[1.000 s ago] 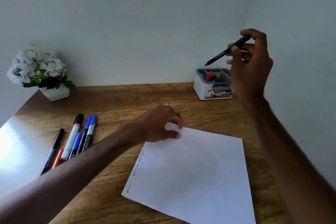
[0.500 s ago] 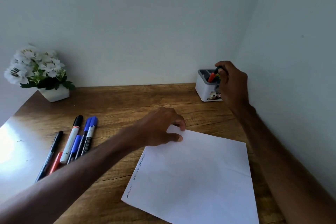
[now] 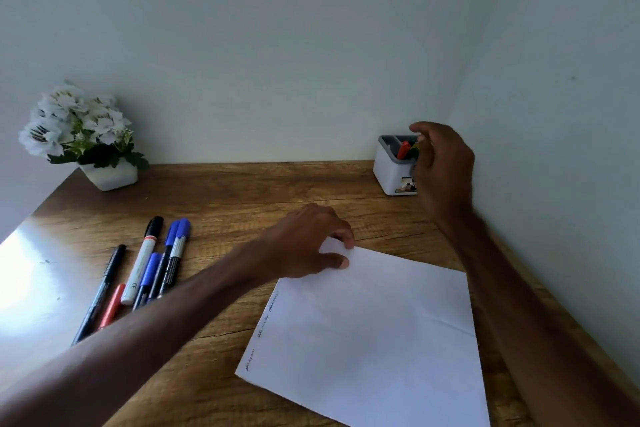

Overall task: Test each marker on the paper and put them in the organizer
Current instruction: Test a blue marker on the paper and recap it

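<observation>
Desk [image 3: 242,191]: wooden top that carries everything; the organizer is the landmark for all places below.
Paper [image 3: 374,333]: white sheet nearer the person than the organizer, with three short test squiggles along its left edge.
Left hand [image 3: 308,243]: nearer the person and left of the organizer, fingers curled down and pressing the sheet's far left corner flat; it grips nothing.
Right hand [image 3: 443,166]: directly in front of the organizer's right side, hiding that part of it. The fingers are loosely bent and part-way spread over the rim; I cannot tell whether they pinch anything.
Organizer [image 3: 393,170]: small white box with a grey rim, at the desk's far right corner against the wall.
Untested markers [image 3: 152,263]: a loose row well to the left of the organizer, beyond the left forearm; black, blue and red ones lying side by side.
Stored markers [image 3: 403,149]: a red one stands tilted in the organizer, with a glimpse of green and yellow just beside the right fingertips [image 3: 415,128].
Step in hand: judged to be the drop-off of a tested marker.
Doing it well: let the marker slide fully into a compartment, lift the fingers straight up so nothing is dragged out, and keep the sheet pinned.
</observation>
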